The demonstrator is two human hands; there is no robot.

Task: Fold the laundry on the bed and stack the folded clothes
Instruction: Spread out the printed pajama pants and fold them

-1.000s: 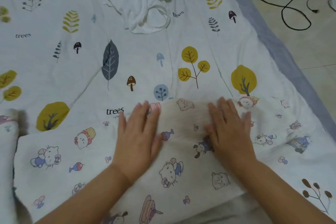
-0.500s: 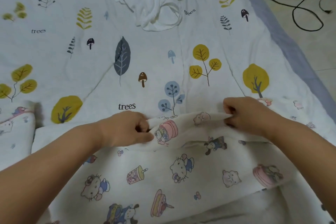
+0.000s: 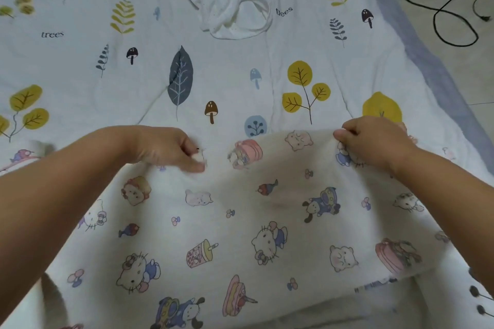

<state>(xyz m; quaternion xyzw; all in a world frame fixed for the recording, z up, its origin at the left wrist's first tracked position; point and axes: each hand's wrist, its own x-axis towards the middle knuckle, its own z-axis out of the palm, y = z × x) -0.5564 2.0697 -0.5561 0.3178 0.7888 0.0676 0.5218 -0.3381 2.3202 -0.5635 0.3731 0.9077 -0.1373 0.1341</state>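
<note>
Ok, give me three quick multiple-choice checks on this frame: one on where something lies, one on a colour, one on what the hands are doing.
1. Where does the crumpled plain white garment lie?
A. at the far side of the bed, beyond both hands
B. under the left hand
C. on the floor

2. What colour is the cable on the floor?
A. white
B. black
C. yellow

3. What are the two hands doing with the white cartoon-print cloth?
A. pressing it flat with open palms
B. hovering clear of it
C. gripping its far edge

Answers: 1 A, it sits near the top of the view on the leaf-print bedsheet. 2 B, a dark loop on pale tiles. 3 C, the left hand and right hand have fingers curled on the edge.
</note>
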